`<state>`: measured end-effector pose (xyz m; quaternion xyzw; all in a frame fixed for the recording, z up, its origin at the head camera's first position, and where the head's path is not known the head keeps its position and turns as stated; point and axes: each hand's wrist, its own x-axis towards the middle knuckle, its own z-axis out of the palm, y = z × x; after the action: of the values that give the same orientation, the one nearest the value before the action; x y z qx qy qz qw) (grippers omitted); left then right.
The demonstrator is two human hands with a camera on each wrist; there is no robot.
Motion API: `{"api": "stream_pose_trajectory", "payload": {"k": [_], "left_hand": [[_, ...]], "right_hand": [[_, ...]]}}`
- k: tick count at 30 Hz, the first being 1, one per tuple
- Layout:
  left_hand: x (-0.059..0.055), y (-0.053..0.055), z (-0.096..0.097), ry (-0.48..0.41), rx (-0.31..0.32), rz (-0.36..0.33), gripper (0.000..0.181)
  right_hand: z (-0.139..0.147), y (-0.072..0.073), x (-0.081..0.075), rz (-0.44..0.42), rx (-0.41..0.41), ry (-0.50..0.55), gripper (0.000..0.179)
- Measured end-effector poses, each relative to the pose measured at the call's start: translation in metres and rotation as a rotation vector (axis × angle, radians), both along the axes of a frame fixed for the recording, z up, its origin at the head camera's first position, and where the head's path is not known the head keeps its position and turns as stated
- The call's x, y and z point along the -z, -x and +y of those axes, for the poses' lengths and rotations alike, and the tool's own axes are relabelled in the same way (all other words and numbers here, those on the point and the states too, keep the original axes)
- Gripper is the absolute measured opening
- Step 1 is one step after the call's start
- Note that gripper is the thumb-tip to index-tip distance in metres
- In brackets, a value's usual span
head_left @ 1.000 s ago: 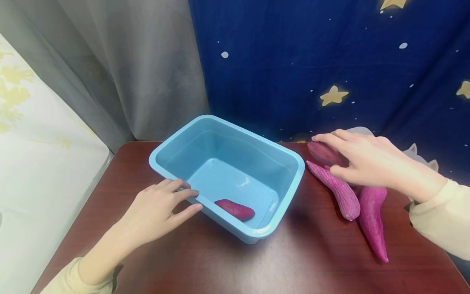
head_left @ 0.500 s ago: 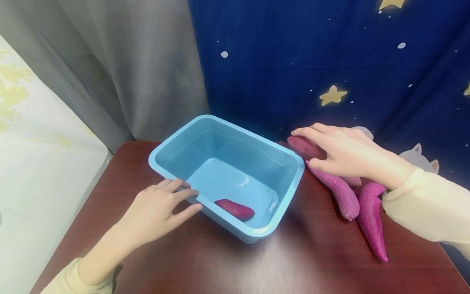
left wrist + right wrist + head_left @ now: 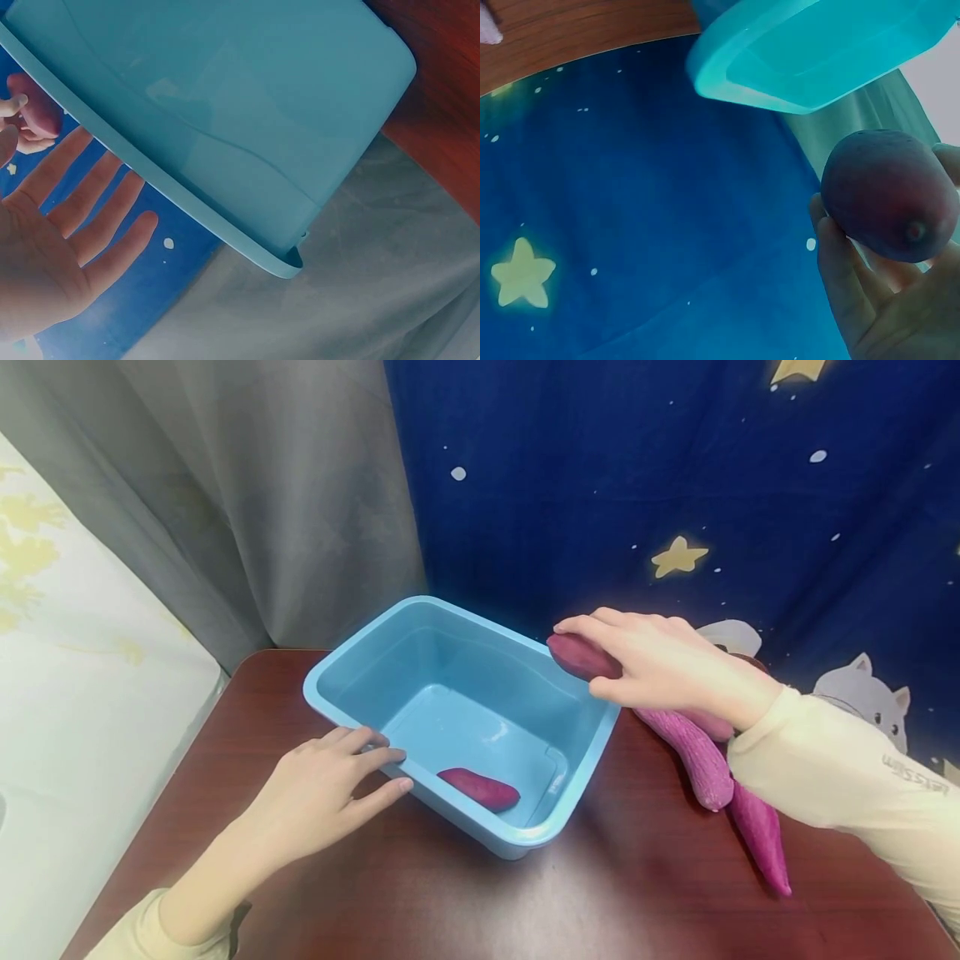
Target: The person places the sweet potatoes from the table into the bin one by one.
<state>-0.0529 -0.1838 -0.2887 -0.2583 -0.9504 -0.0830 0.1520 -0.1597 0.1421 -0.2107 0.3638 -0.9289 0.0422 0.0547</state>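
Note:
A light blue plastic basin (image 3: 480, 822) stands on the table, with a purple sweet potato (image 3: 478, 789) lying on its floor near the front wall. My left hand (image 3: 322, 793) rests its fingertips at the basin's near-left rim, the fingers extended in the left wrist view. Above the basin's far-right rim, my right hand (image 3: 652, 656) grips another purple sweet potato (image 3: 583, 657) between thumb and fingers. The right wrist view shows that held sweet potato (image 3: 889, 196) end-on. Beneath my right forearm lie a wrinkled purple root (image 3: 693, 756) and a smooth, pointed one (image 3: 759, 835).
A further purplish root (image 3: 708, 724) is partly hidden behind my right wrist. The brown wooden table (image 3: 585, 902) reaches back to a grey curtain (image 3: 322, 510) and a blue star-patterned curtain (image 3: 540, 502). A white patterned surface (image 3: 82, 693) stands at left.
My right hand has carried the sweet potato leftward from the group of roots to above the basin's right rim. The left hand and the basin have stayed in place.

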Motion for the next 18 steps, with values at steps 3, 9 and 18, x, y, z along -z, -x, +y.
{"api": "stream_pose_trajectory", "payload": {"k": [3,9,18], "left_hand": [[0.0,0.0,0.0,-0.001,0.0,-0.003,0.032],[0.001,0.001,-0.001,-0.004,0.002,-0.008,0.033],[0.0,0.001,-0.002,-0.006,-0.002,-0.01,0.034]], "right_hand": [[-0.007,0.003,0.002,-0.011,-0.009,0.01,0.058],[-0.02,0.006,0.005,-0.026,-0.03,0.008,0.057],[-0.038,0.009,0.004,-0.04,-0.066,0.0,0.057]]}}
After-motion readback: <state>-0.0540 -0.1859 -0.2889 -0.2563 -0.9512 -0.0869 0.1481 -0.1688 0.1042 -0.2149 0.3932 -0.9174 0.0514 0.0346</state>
